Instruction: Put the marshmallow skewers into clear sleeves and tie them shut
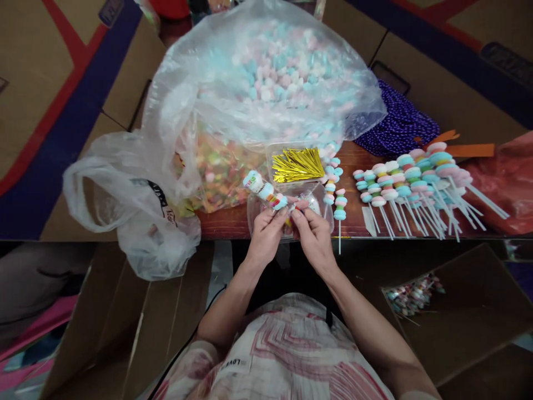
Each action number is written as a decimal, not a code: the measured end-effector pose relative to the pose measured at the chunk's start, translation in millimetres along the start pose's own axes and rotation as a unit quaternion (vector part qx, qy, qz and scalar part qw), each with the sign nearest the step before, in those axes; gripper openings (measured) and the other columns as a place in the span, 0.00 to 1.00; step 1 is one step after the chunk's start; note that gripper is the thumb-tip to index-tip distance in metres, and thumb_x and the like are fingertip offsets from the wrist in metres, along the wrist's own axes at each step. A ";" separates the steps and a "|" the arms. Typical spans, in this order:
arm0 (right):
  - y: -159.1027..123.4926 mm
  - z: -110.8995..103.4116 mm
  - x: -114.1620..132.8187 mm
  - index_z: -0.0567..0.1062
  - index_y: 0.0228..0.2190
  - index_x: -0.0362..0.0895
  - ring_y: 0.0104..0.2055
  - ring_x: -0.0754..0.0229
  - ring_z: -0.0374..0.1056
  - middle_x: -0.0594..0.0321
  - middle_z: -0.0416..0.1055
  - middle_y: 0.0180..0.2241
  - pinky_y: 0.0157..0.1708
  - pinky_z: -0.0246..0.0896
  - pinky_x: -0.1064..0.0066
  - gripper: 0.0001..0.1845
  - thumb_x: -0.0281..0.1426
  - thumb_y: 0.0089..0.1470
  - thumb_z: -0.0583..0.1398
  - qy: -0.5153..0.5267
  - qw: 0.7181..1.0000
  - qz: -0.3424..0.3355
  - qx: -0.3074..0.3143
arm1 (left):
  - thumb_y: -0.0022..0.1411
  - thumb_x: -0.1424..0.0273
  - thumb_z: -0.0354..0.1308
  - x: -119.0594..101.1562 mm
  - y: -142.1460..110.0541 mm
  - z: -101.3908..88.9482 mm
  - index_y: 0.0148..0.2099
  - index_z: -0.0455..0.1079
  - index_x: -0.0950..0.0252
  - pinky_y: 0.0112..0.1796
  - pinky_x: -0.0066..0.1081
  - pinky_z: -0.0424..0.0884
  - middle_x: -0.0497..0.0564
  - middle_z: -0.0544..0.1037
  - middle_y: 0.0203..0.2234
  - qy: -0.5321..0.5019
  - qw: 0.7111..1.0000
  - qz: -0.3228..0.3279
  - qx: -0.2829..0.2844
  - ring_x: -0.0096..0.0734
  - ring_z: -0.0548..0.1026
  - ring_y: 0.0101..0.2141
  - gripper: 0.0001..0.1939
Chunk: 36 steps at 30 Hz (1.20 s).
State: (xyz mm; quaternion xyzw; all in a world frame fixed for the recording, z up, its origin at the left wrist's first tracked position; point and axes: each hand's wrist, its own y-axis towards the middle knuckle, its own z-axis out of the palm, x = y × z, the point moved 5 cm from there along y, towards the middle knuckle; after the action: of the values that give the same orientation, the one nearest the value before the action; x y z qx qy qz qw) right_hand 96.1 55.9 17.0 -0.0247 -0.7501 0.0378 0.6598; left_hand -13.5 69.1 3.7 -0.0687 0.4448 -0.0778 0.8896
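Between my two hands is a marshmallow skewer [264, 191], tilted up to the left, with pale blue and white pieces and some coloured candy; it seems to sit in a clear printed wrapper. My left hand [266, 232] is closed around its lower part. The fingers of my right hand [313, 233] pinch at the gathered lower end, close against the left fingertips; the exact spot is partly hidden. Both hands are over a clear plastic tray [326, 214] at the table edge. Just behind it, gold twist ties [297, 165] lie in another clear container.
A large clear bag of pastel marshmallows [275, 78] stands at the back, beside a bag of colourful candy [227, 172]. Unwrapped marshmallow skewers [412, 178] lie in rows at right, near purple cord [395, 122]. Below right, a cardboard box [466, 311] holds wrapped skewers. A plastic carrier bag [154, 244] overhangs the edge.
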 end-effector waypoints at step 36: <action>114.8 -16.6 26.4 0.72 0.49 0.51 0.29 0.63 0.72 0.65 0.76 0.33 0.32 0.70 0.69 0.15 0.36 0.59 0.62 0.031 0.986 -0.129 -0.099 | 0.54 0.61 0.73 -0.2 16.7 -24.4 0.38 0.69 0.62 0.19 0.20 0.50 0.42 0.71 0.23 -0.054 0.993 0.038 -0.093 0.15 0.54 0.18 0.17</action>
State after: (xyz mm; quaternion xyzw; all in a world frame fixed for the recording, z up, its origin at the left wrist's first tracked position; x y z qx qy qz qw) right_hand 107.7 172.9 35.0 0.0064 -0.7260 -0.1230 0.6766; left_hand -31.9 84.2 -13.8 -0.1385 0.4036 0.0021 0.9044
